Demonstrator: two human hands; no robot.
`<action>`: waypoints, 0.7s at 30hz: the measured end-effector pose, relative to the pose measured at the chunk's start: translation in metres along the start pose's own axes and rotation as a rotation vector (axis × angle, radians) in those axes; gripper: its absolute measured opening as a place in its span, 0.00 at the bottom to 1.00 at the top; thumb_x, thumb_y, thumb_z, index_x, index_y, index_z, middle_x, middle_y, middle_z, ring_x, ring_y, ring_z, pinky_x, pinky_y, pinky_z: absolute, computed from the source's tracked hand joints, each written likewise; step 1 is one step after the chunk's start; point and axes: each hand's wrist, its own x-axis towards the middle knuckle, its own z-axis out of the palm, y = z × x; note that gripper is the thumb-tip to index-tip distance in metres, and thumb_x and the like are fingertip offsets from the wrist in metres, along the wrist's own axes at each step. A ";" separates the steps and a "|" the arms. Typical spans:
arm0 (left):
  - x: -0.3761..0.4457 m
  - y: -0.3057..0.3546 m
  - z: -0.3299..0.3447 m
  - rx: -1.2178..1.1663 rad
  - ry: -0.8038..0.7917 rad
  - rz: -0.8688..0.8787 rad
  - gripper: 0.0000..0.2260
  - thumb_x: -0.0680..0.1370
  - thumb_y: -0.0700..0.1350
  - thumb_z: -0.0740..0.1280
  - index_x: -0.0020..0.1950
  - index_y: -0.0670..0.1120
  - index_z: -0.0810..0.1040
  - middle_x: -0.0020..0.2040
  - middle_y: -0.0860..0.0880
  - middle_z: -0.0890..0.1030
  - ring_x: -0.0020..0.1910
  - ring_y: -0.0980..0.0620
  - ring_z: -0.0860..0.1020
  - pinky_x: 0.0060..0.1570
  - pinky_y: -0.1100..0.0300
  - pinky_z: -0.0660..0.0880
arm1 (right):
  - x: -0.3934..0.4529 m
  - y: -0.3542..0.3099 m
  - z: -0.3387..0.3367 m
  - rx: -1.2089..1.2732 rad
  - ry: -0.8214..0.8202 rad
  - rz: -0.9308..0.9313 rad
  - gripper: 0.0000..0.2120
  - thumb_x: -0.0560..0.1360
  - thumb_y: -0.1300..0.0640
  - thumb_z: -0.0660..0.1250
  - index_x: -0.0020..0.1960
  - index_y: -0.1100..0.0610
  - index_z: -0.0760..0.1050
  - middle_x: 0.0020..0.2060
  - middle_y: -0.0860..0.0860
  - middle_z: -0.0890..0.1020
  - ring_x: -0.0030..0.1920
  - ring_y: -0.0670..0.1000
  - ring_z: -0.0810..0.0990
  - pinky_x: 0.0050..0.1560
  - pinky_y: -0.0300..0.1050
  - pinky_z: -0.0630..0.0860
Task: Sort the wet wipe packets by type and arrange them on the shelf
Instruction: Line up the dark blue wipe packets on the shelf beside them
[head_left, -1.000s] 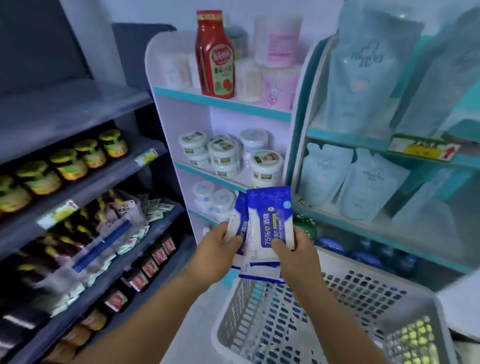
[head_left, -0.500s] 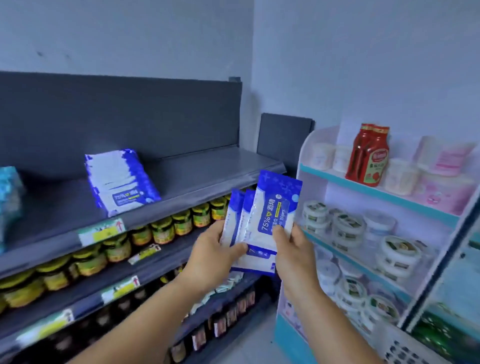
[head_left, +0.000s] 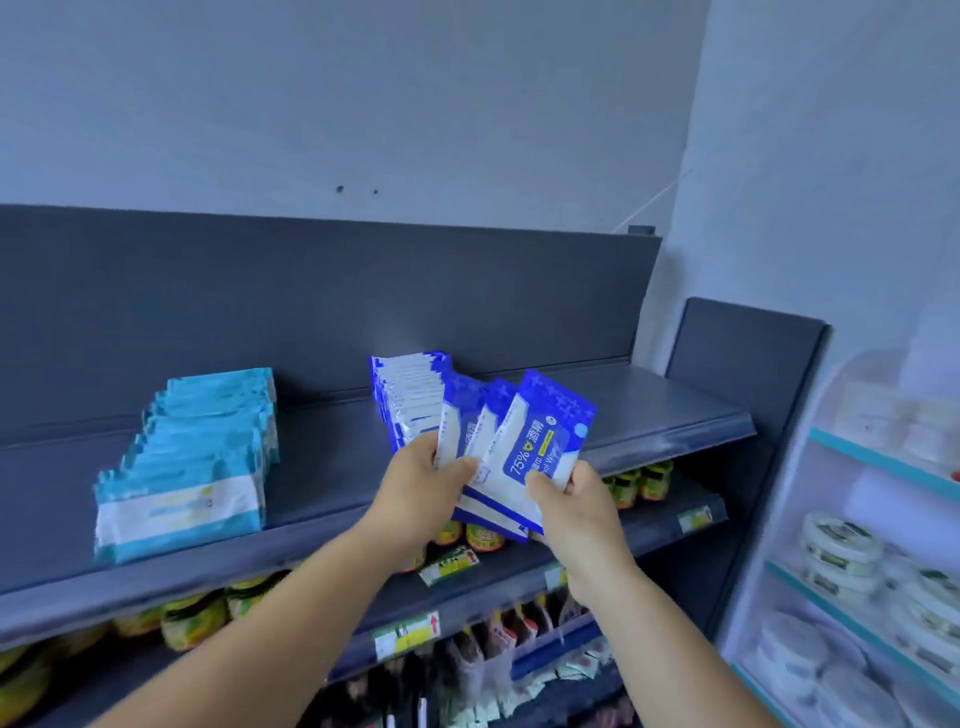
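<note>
Grey walls meet at a corner behind a dark shelf (head_left: 649, 415) with a tall back panel; its top board carries two rows of wipes. At its left stands a row of teal packs (head_left: 192, 467), upright and pressed face to face, running from the front lip back toward the panel. Near the middle stands a row of blue packs (head_left: 410, 400), the same kind as those being held.

Both hands hold a fan of blue packets (head_left: 530, 452) in front of that blue row (at least three, though the overlap hides the exact count). The left hand (head_left: 421, 493) pinches the fan's left packet near its lower edge, thumb on the front; the right hand (head_left: 576, 504) has its fingers curled round the lower right corner of the front packet.

These packets look light, flat and floppy, with a glossy film skin that is probably slippery, so the fan could slide apart if the pinch eases. Squaring them into one stack and holding low across both faces seems the safest grip; I judge them sturdy enough to be pressed against the row.

Bare board lies to the right of the blue row and between the two rows. Below are shelves of jars (head_left: 197, 618) with price tags, and small sachets lower still. At the right stands a white rack (head_left: 883, 462) with teal edges holding round tubs (head_left: 841, 545).
</note>
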 end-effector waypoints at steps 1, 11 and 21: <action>0.005 0.003 -0.003 0.007 -0.008 0.014 0.03 0.78 0.41 0.64 0.46 0.43 0.77 0.44 0.45 0.84 0.45 0.44 0.83 0.47 0.49 0.80 | 0.005 -0.002 0.007 0.000 -0.004 -0.008 0.04 0.74 0.56 0.66 0.48 0.54 0.73 0.43 0.51 0.83 0.43 0.52 0.83 0.47 0.55 0.81; 0.077 0.015 -0.020 0.522 0.073 0.195 0.08 0.71 0.42 0.68 0.49 0.47 0.73 0.41 0.52 0.81 0.41 0.50 0.80 0.41 0.56 0.77 | 0.078 -0.019 0.033 0.010 -0.184 -0.100 0.20 0.71 0.60 0.72 0.58 0.54 0.67 0.47 0.44 0.83 0.42 0.41 0.82 0.42 0.36 0.78; 0.138 0.005 -0.019 1.009 -0.170 0.063 0.07 0.71 0.41 0.66 0.46 0.47 0.70 0.43 0.51 0.77 0.42 0.48 0.75 0.39 0.59 0.70 | 0.161 -0.012 0.023 -0.521 -0.450 -0.203 0.37 0.66 0.57 0.75 0.69 0.47 0.61 0.55 0.41 0.78 0.54 0.46 0.78 0.53 0.47 0.76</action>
